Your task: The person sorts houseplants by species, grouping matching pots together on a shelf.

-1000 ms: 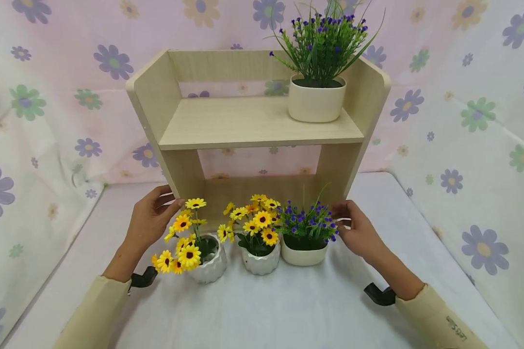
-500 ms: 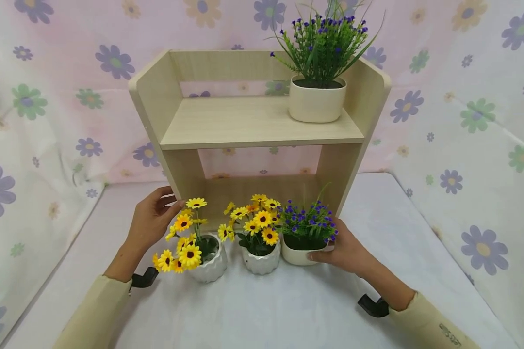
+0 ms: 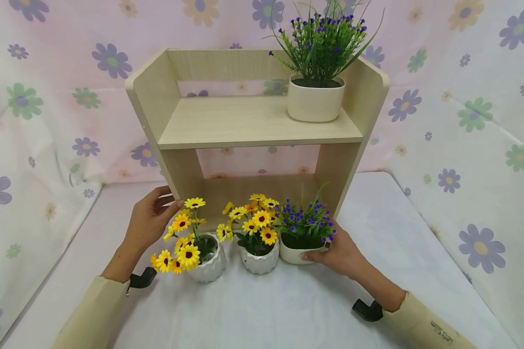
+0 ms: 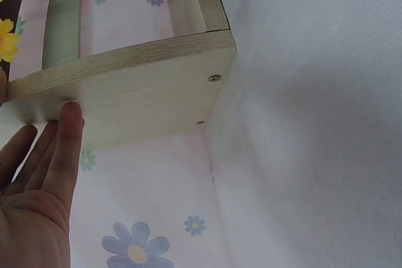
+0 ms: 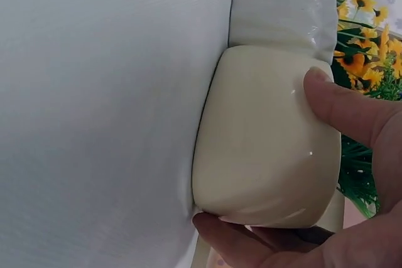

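Note:
My right hand (image 3: 342,253) holds the small cream flowerpot (image 5: 264,136) with purple flowers (image 3: 305,218). Its thumb lies on the front of the pot, and the other fingers reach round the end. Over at the left, my left hand (image 3: 150,220) has its fingers extended against the outer side panel of the wooden shelf (image 3: 244,118), as the left wrist view shows (image 4: 47,180). Two white pots with yellow flowers stand before the shelf: the left pot (image 3: 209,269) near my left hand, the middle pot (image 3: 260,263) beside the cream one.
A larger cream pot (image 3: 316,102) with tall purple flowers stands at the right of the upper shelf board. White cloth (image 3: 262,310) covers the table. Flower-printed curtains (image 3: 463,63) enclose the back and sides.
My right hand has come from the shelf's right side, moving forward and left, and now grips the small cream flowerpot. My left hand stays at the left panel.

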Available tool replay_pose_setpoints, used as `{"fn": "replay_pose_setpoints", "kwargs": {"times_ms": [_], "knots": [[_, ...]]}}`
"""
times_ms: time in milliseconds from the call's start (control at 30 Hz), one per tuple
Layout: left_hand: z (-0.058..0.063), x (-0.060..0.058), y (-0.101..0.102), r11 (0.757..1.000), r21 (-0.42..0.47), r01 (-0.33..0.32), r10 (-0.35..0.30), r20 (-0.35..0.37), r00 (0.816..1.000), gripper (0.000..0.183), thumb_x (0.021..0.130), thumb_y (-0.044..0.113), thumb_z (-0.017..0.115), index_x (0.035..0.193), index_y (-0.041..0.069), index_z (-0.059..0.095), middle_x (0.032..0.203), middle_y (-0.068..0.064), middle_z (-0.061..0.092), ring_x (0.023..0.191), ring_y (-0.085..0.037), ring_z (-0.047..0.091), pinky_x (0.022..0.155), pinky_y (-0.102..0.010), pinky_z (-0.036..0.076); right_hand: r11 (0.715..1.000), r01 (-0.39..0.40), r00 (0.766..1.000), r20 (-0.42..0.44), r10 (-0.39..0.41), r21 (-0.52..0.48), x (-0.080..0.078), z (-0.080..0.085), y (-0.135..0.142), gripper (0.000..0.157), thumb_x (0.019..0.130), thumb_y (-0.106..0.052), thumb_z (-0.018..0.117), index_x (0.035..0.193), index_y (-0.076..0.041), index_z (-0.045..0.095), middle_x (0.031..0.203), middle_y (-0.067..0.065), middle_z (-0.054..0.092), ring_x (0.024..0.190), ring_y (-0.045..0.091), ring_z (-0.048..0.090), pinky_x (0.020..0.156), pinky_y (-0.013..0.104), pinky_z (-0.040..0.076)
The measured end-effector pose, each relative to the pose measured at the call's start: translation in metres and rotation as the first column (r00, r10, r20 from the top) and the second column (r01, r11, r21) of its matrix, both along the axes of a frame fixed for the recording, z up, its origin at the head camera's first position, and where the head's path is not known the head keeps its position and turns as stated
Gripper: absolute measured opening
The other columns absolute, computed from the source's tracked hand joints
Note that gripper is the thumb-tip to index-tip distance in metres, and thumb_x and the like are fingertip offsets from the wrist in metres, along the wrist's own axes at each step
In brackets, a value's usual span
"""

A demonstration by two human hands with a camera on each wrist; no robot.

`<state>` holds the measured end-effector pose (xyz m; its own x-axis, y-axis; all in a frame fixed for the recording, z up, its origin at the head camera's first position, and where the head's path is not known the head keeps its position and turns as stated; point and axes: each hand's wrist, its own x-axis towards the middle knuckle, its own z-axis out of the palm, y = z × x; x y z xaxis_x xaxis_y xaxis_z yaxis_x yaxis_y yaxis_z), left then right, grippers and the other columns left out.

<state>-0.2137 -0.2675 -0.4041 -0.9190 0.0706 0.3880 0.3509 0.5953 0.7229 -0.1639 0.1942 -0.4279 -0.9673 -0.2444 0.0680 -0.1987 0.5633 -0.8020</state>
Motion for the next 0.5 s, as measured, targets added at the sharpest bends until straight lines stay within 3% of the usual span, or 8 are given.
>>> {"fn": "replay_pose_setpoints", "kwargs": {"times_ms": [167, 500], "knots": [[0.001, 0.0, 0.0, 1.0, -0.006, -0.017, 0.017, 0.028, 0.999, 0.054, 0.104, 0.03, 0.071, 0.15, 0.006, 0.054, 0.148, -0.018, 0.06, 0.13, -0.042, 0.065, 0.096, -0.014, 0.051, 1.0, 0.015, 1.0, 0.003, -0.015, -0.009, -0.001, 0.008, 0.001, 0.112, 0.074, -0.028, 0.1, 0.162, -0.013, 0.031, 0.155, 0.018, 0.053, 0.137, 0.045, 0.058, 0.102, 0.06, 0.058], [0.0, -0.003, -0.001, 1.0, 0.008, -0.001, 0.001, 0.015, 1.0, 0.052, 0.104, 0.029, 0.071, 0.149, 0.005, 0.056, 0.146, -0.019, 0.061, 0.128, -0.043, 0.066, 0.091, -0.007, 0.051, 0.994, 0.095, 0.995, 0.029, -0.094, -0.059, 0.003, 0.04, 0.008, 0.118, 0.075, -0.031, 0.099, 0.165, -0.014, 0.025, 0.163, 0.016, 0.042, 0.145, 0.044, 0.049, 0.11, 0.065, 0.05]]}}
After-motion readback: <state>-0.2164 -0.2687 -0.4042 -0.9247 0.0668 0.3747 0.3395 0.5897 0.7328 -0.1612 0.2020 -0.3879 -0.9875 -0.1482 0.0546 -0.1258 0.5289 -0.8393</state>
